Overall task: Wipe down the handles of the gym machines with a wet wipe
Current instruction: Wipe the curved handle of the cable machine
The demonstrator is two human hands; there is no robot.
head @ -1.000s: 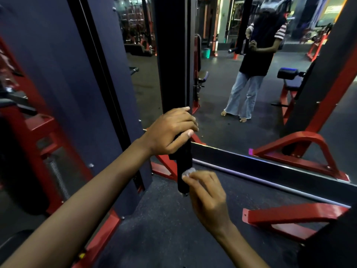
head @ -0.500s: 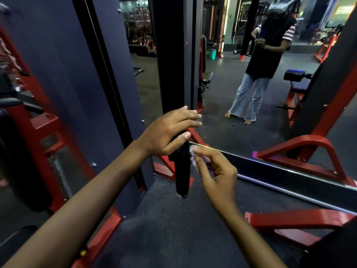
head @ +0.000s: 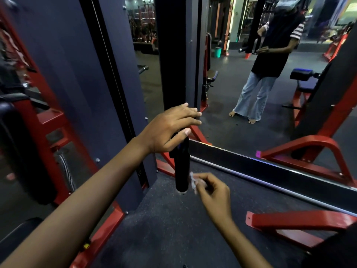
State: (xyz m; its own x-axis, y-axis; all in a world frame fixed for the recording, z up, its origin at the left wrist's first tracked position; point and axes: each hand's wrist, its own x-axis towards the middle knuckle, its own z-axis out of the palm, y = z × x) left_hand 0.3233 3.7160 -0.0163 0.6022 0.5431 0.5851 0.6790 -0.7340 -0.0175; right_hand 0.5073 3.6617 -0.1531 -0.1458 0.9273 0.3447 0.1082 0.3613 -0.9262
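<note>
At the black handle (head: pixel 181 171), which hangs upright before the mirror (head: pixel 251 122), both hands are at work: the left hand (head: pixel 170 130) wraps its top, fingers curled around it. The right hand (head: pixel 212 192) pinches a crumpled white wet wipe (head: pixel 193 181) against the handle's lower end, above the floor (head: pixel 173 229).

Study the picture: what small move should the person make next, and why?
Probably press the wet wipe back against the black handle and stroke along it. The right hand pinches the wipe beside the handle's lower end, seemingly just off it, while the left hand steadies the top.
</note>
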